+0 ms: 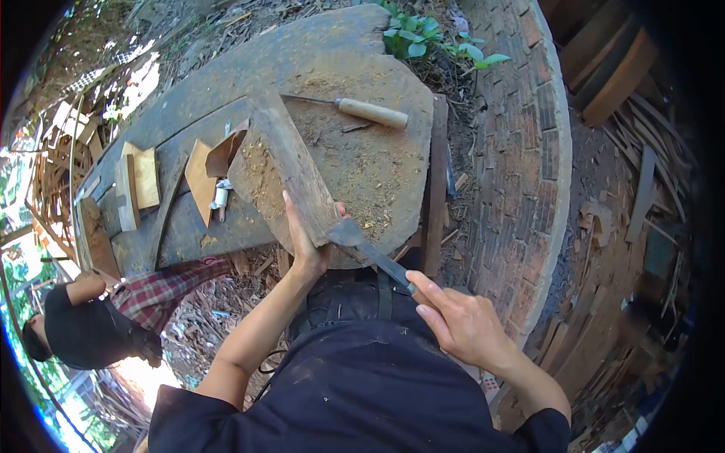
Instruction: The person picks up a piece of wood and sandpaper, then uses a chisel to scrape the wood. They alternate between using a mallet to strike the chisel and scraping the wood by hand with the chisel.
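Note:
My left hand [303, 240] grips the near end of a rough wooden block [291, 155], thumb along one side and fingertips showing on the other. The block lies slanted over a round wooden slab [362, 174] strewn with chips and sawdust. In my right hand [461, 325] is a chisel [377, 257] with a broad flared metal blade; its handle is mostly hidden in the fist. The blade tip touches or overlaps the block's near end, close to my left fingers. Beyond the block lies a tool with a thin metal shaft and a wooden handle [374, 113].
A dark plank table [181, 113] bears cut wood pieces [143, 177] and a small white object [220, 195]. A low brick wall [513, 174] runs along the right, with wood scraps [642, 196] past it. Another person [94, 325] is at the lower left.

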The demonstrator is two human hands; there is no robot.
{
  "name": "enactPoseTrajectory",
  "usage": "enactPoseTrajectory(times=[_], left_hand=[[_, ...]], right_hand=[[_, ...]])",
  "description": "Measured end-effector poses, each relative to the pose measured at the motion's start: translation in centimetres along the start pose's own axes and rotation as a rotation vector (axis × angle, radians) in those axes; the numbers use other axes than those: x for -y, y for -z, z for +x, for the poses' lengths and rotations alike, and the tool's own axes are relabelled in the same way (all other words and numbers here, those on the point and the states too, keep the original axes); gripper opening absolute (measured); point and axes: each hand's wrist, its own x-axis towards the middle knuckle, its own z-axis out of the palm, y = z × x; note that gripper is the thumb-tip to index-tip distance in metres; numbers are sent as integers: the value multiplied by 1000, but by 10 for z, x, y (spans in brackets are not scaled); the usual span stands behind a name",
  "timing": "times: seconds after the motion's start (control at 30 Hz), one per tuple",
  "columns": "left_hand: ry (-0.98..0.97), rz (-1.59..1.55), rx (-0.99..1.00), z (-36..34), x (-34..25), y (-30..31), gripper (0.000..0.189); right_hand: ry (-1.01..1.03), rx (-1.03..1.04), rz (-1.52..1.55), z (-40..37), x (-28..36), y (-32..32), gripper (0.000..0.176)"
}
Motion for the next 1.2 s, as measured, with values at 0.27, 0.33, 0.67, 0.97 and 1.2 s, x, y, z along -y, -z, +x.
enactPoseTrajectory(times=[0.27,0.33,0.67,0.97,1.2], left_hand=[[108,133,168,-6,7,-31,82],[145,109,170,2,3,-39,83],[278,-33,342,20,-6,-19,90],[238,-40,267,-15,-74,58,92],[72,-201,316,-12,-115,99,95]], right_hand=[[-187,58,70,-46,-7,-11,54],[-197,11,68,-46,-9,-17,54],[-167,-668,216,40,-24,-32,45],[-111,-558,-366,286,-65,30,33],[-207,-479,274,230,20,-55,41]])
